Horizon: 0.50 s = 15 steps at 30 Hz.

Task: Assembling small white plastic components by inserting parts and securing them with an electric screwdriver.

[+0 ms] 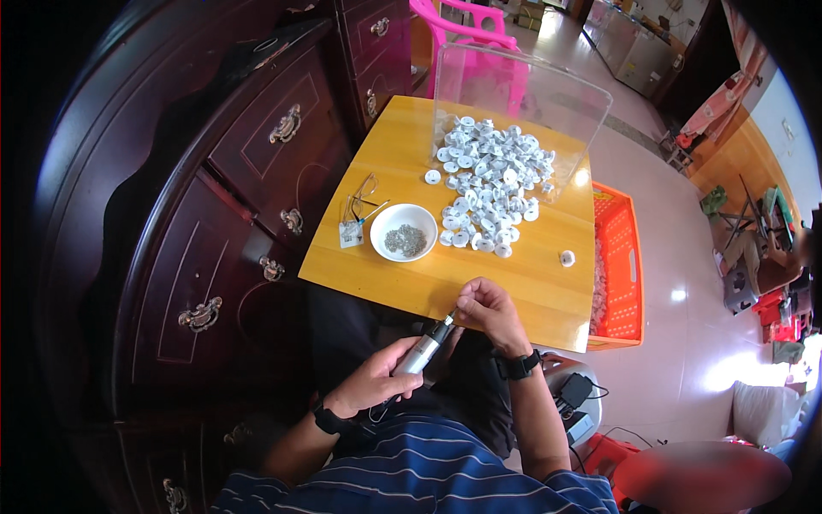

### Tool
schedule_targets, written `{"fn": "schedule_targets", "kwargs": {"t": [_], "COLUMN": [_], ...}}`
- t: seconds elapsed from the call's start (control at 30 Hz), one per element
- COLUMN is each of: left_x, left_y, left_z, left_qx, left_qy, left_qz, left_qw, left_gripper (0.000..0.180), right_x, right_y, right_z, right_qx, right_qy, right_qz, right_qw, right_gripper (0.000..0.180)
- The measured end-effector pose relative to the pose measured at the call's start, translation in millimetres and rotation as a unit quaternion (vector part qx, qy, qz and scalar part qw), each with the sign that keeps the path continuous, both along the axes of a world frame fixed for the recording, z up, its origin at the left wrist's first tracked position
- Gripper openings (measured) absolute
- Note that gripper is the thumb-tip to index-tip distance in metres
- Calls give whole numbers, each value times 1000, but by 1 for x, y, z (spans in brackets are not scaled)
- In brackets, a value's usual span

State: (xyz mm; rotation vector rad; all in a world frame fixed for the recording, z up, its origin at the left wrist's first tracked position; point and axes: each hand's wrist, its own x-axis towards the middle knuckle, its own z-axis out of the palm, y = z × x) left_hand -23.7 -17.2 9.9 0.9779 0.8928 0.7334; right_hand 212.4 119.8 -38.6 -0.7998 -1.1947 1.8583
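Note:
My left hand (pixel 372 383) grips a slim silver power screwdriver (pixel 423 347), its tip pointing up toward my right hand. My right hand (pixel 488 310) is closed over something small at the near edge of the yellow wooden table (pixel 402 274); what it holds is hidden by the fingers. A heap of several small white round parts (pixel 490 184) spills from a tipped clear plastic box (pixel 522 90) onto the table. A white bowl (pixel 403 231) with small grey screws stands to the left of the heap. One white part (pixel 567 258) lies alone to the right.
A dark wooden dresser with brass handles (pixel 257 197) stands close on the left. An orange crate (pixel 621 265) sits on the floor to the right of the table, a pink plastic chair (pixel 467 30) behind it. Wire pieces and a small packet (pixel 355 223) lie beside the bowl.

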Motion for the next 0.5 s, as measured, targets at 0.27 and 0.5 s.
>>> {"fn": "schedule_targets", "kwargs": {"t": [0.27, 0.5], "left_x": [2, 2], "left_y": [2, 5], "left_z": [3, 7], "left_qx": [22, 58], "left_qy": [-9, 16], "left_qz": [20, 21], "left_qw": [1000, 998], "left_gripper": [69, 68], "right_x": [6, 23], "right_y": [7, 47], "right_z": [14, 18], "right_qx": [13, 231], "right_qy": [-42, -298], "right_qz": [-70, -319], "right_qw": [997, 869], "right_gripper": [23, 29]}}
